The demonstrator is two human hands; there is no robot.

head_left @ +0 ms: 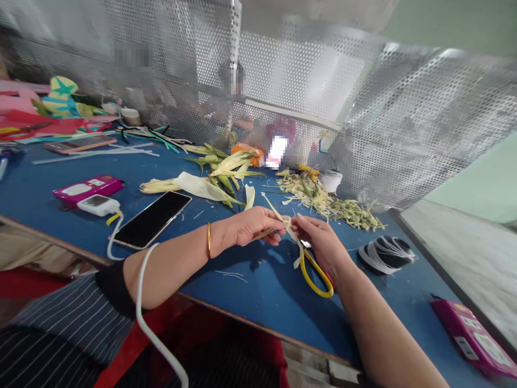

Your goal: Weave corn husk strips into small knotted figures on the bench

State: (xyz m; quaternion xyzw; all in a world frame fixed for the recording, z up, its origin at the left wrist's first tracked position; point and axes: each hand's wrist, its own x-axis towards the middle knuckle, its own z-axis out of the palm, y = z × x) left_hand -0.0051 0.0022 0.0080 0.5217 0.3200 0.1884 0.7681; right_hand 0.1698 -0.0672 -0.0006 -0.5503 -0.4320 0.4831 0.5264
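Pale leaf strip (287, 222), thin and straw-coloured, is held between both hands just above the blue bench (258, 285), near its front edge. The left hand (254, 226) is curled nearly closed, thumb and fingers pinching one end of the strip, with another narrow length running back under the palm. A gold bangle (209, 241) sits on that wrist. The right hand (319, 241) meets it from the other side, its fingertips pressed together on the same strip where the piece folds or knots; the two hands almost touch there. A loose tail of the strip hangs down from the pinch towards the yellow-handled scissors (316, 276), which lie right under the right hand. Whether that hand also holds them cannot be told.

To the left on the bench lie a black phone (151, 218), a white power bank (98, 205) and a pink device (86, 188), and a white cable (141, 302) crosses the left forearm. Behind the hands is a bundle of green and pale leaves (220, 172), and to its right a heap of trimmings (329, 203). A black-and-white roll (385, 253) sits right of the hands, and a pink box (472, 337) is near the right corner. A perforated metal screen (291, 81) walls the back.
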